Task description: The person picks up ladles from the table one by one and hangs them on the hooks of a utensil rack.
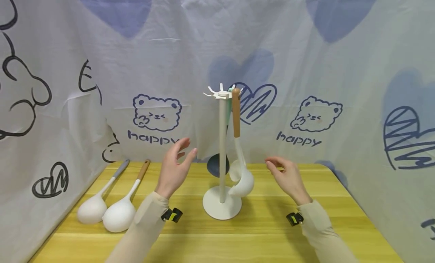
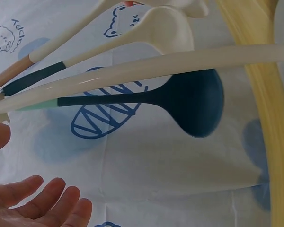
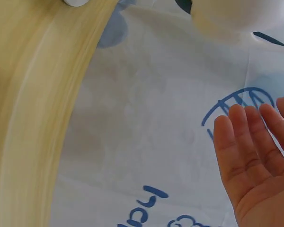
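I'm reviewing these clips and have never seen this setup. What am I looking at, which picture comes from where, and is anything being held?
No machine here: a person works with two bare hands. The wide picture comes from a camera on their head; the other two come from cameras strapped to each wrist, looking past the palm.

On the yellow table stands a white utensil stand with hooks on top. A white ladle with a brown handle and a dark blue ladle hang from it. Two more white ladles lie at the left.

The left hand and right hand hover open on either side of the stand, with no grip on anything. Printed cloth forms the backdrop.
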Tool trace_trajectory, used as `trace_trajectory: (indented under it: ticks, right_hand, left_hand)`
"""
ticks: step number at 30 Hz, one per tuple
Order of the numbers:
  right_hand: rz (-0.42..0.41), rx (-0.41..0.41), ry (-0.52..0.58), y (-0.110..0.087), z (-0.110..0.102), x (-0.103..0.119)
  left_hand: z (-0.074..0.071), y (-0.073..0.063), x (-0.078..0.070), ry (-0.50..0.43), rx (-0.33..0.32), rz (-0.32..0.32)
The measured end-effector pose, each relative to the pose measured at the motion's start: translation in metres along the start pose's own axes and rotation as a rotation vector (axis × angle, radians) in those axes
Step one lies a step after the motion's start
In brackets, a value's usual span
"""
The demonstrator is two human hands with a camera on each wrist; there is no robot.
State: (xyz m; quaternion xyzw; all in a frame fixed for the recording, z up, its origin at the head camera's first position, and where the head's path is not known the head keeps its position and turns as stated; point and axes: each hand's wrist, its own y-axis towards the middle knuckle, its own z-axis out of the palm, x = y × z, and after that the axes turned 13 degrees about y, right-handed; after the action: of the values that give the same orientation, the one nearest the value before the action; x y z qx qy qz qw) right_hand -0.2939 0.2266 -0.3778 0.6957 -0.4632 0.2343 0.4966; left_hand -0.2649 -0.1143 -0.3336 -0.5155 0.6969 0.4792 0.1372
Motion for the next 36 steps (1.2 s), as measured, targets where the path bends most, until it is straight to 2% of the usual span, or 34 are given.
trace_trajectory:
  ticks: [5, 11, 17, 21, 26, 33, 36]
  right_hand:
    - [-0.005, -0.003, -0.024, -0.007, -0.003, -0.008]
    - [0.014, 0.018, -0.063, -0.013, -0.006, -0.012]
    - [0.036, 0.034, -0.118, -0.017, -0.009, -0.019]
    - [0.045, 0.078, -0.169, -0.021, -0.012, -0.023]
    - [0.075, 0.141, -0.253, -0.025, -0.014, -0.024]
    - [0.115, 0.151, -0.277, -0.030, -0.014, -0.030]
    - [0.120, 0.162, -0.282, -0.032, -0.014, -0.032]
  left_hand:
    - [0.000, -0.012, 0.009, 0.006, 0.037, -0.026]
    - [-0.005, -0.026, 0.020, -0.008, 0.022, -0.057]
    - [-0.009, -0.034, 0.032, 0.021, 0.030, -0.064]
    - [-0.013, -0.039, 0.039, 0.014, 0.033, -0.058]
    - [-0.019, -0.041, 0.044, 0.026, 0.023, -0.060]
    - [-0.026, -0.037, 0.057, 0.109, 0.027, -0.065]
    - [-0.033, -0.036, 0.064, 0.151, 0.040, -0.093]
